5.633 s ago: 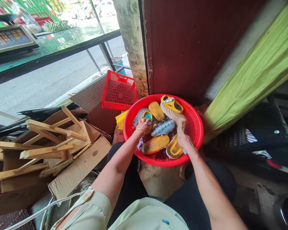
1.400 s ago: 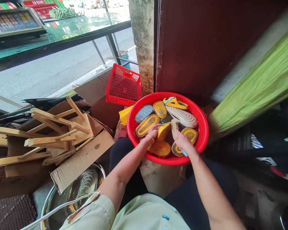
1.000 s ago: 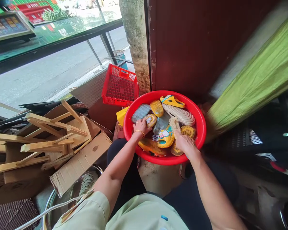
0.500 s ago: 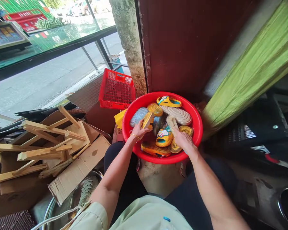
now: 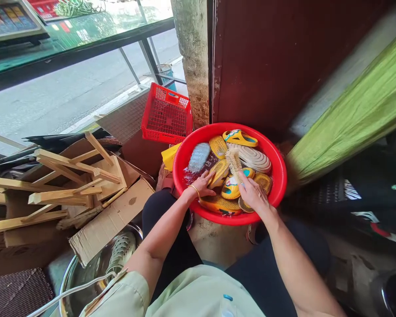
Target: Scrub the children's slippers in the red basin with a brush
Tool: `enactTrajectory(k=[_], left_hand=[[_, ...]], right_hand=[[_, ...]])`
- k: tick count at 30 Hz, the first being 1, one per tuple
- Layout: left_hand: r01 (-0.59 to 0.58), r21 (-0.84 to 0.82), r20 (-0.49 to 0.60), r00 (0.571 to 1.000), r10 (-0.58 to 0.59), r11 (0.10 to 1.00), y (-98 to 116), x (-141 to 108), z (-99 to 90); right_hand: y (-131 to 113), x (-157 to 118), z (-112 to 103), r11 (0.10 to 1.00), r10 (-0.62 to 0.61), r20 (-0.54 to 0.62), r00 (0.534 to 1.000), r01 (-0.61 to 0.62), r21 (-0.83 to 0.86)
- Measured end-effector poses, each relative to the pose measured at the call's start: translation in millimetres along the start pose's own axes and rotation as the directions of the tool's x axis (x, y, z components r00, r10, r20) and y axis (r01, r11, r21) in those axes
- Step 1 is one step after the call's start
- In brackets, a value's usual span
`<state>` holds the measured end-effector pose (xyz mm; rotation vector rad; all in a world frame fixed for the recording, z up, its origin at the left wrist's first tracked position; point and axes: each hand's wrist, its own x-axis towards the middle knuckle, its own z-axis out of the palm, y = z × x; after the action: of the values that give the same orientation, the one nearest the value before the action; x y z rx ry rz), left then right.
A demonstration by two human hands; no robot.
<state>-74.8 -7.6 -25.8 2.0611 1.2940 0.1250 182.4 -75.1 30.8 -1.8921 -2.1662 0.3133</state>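
A red basin (image 5: 280, 176) of water between my knees holds several slippers. My left hand (image 5: 202, 185) is at its left side, fingers spread, fingertips touching a yellow slipper (image 5: 219, 171) that lies sole up. My right hand (image 5: 253, 193) grips a scrub brush (image 5: 233, 162) with pale bristles, held over the basin's middle. Under the brush is a yellow slipper with a white cartoon figure (image 5: 230, 188). A grey-blue slipper (image 5: 199, 156) floats at the left, a cream-soled slipper (image 5: 252, 157) lies at the right, and another yellow slipper (image 5: 240, 138) rests by the far rim.
A red plastic crate (image 5: 167, 114) stands beyond the basin on the left. Wooden stools (image 5: 82, 176) and cardboard (image 5: 119, 215) are piled to my left, above a metal bowl with a shoe (image 5: 121, 251). A dark red panel (image 5: 264, 66) and green cloth (image 5: 353, 110) border the right.
The yellow slipper that my left hand held tilted up now lies lower in the water, and those fingers have spread. My right hand has brought the brush left and farther out. The view has shifted.
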Motion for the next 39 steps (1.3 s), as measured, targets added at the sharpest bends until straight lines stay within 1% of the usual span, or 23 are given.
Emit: enactTrajectory(k=[2,5,7,9,11,13,15,18,21,23,24,26,28,30,33,35,37,39], left_hand=[[0.080,-0.046,0.025,0.997,-0.078,0.996,-5.0,0.2,2.2],[0.194,-0.124,0.044,0.981,-0.190,0.973,-6.7,1.6,8.1],[0.239,-0.126,0.001,0.971,-0.240,0.963,-4.6,1.4,11.5],[0.243,-0.083,-0.102,0.963,-0.251,0.966,-1.1,-0.9,12.6],[0.187,-0.035,-0.243,0.951,-0.190,0.982,2.1,-5.1,10.9],[0.076,-0.005,-0.367,0.927,-0.073,0.997,4.3,-10.2,7.1],[-0.047,0.025,-0.446,0.893,0.053,0.999,5.5,-14.5,2.8],[-0.167,0.066,-0.524,0.833,0.176,0.984,6.4,-16.3,-1.4],[-0.234,0.100,-0.581,0.775,0.248,0.967,6.8,-12.2,-2.5],[-0.267,0.128,-0.590,0.753,0.290,0.955,7.5,-9.3,-2.9],[-0.281,0.138,-0.591,0.746,0.307,0.950,8.2,-8.7,-3.5],[-0.306,0.144,-0.599,0.730,0.329,0.941,10.8,-10.0,-5.8],[-0.334,0.144,-0.614,0.708,0.349,0.931,14.3,-14.5,-9.7],[-0.358,0.145,-0.625,0.689,0.366,0.922,17.0,-20.2,-14.4],[-0.374,0.140,-0.622,0.687,0.375,0.917,17.8,-27.3,-20.1],[-0.371,0.133,-0.604,0.705,0.372,0.919,16.8,-30.2,-21.4],[-0.358,0.125,-0.573,0.735,0.362,0.925,15.6,-31.7,-20.7],[-0.335,0.107,-0.544,0.768,0.337,0.936,14.9,-31.7,-18.5]], right_hand=[[-4.8,-1.1,-1.1,0.999,0.000,0.054,0.999,0.002,-0.040],[-9.5,-3.4,-4.2,0.996,0.022,0.136,0.990,-0.010,-0.084],[-10.4,-4.9,-5.7,0.995,0.044,0.181,0.982,-0.026,-0.100],[-9.8,-4.7,-6.5,0.993,0.062,0.214,0.975,-0.039,-0.111],[-8.5,-1.2,-7.3,0.991,0.085,0.237,0.968,-0.057,-0.122],[-8.7,5.4,-9.0,0.987,0.123,0.248,0.961,-0.092,-0.132],[-13.4,11.7,-11.4,0.988,0.132,0.268,0.954,-0.104,-0.117],[-33.2,8.8,-12.7,0.997,0.050,0.331,0.942,-0.031,-0.064],[-59.0,-10.8,-8.9,0.996,-0.074,0.371,0.926,0.086,-0.016],[-67.8,-22.1,-6.4,0.990,-0.130,0.368,0.921,0.140,-0.001],[-67.6,-23.9,-6.1,0.990,-0.129,0.367,0.921,0.142,-0.008],[-58.2,-17.7,-7.4,0.996,-0.058,0.357,0.932,0.079,-0.043],[-40.6,-1.2,-10.4,0.998,0.045,0.328,0.944,-0.028,-0.056],[-21.9,17.9,-13.2,0.994,0.107,0.299,0.948,-0.111,-0.005],[-4.0,36.3,-14.5,0.978,0.180,0.238,0.955,-0.200,0.064],[-3.5,36.1,-13.2,0.974,0.202,0.203,0.958,-0.218,0.061],[-12.6,25.8,-10.3,0.983,0.166,0.196,0.966,-0.177,0.042],[-28.0,8.4,-6.8,0.995,0.080,0.215,0.973,-0.092,0.047]])
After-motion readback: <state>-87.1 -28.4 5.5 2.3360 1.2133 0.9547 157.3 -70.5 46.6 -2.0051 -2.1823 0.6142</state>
